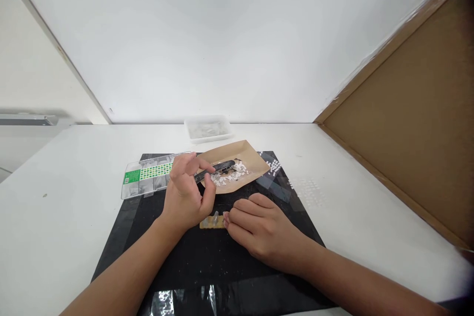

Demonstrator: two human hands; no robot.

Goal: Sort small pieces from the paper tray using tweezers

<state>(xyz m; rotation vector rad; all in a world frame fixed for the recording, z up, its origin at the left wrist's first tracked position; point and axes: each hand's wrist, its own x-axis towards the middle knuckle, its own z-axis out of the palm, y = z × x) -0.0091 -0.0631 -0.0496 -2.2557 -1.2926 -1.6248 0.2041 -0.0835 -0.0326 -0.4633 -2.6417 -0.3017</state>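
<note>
My left hand [188, 190] is closed around a dark flat stick with a rounded end [222, 165], possibly a file; its exact kind is unclear. The stick's far end lies over a folded brown paper tray [252, 158] holding many small white flakes [239, 173]. Below it, a short yellow strip [207, 225] rests on the black mat, with small translucent pieces [215, 217] standing on it. At the strip's right end my right hand [259, 224] has its fingers curled and pressed together. Whatever is between those fingertips is too small or hidden to name.
A clear compartment box with a green label [148, 174] lies left, partly behind my left hand. Behind stands a translucent white tub [209, 129]. Small white pieces [274, 164] lie at the black mat's [177, 266] right corner. A cardboard panel [403, 108] borders the right.
</note>
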